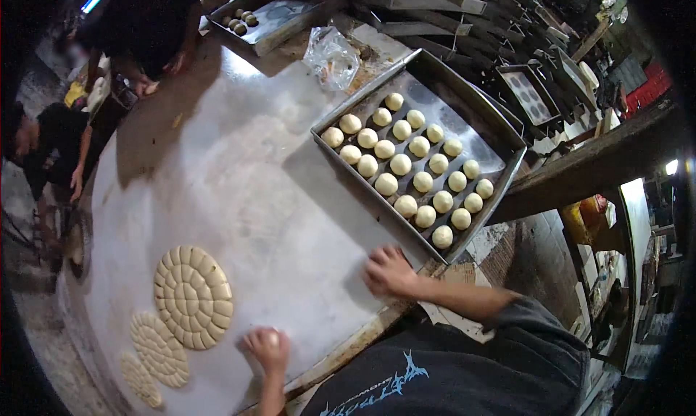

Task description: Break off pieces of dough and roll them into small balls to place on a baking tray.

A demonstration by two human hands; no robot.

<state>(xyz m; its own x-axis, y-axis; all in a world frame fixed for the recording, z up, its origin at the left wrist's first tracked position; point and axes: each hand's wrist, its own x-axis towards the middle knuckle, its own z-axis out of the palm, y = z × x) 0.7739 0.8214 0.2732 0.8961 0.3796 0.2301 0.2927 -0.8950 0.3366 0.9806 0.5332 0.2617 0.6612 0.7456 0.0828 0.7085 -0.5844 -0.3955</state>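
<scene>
My left hand (268, 349) rests low over the white tabletop with its fingers curled round a pale dough ball (274, 338), which only partly shows. To its left lie three flat dough rounds scored into small pieces: a large one (193, 297), a middle one (159, 349) and a smaller one (141, 380) near the lower rim. My right hand (390, 272) is cupped down on the table, just short of the tray's near corner; whatever is under its fingers is hidden. Rows of round dough balls (400, 164) sit in the deep metal tray (348, 171).
Beyond the tray lies a crumpled clear plastic bag (332, 57). Another metal tray (283, 16) with a few balls stands at the far edge. People (61, 148) work at the left. A dark wooden beam (594, 159) and stacked trays (533, 97) flank the right side.
</scene>
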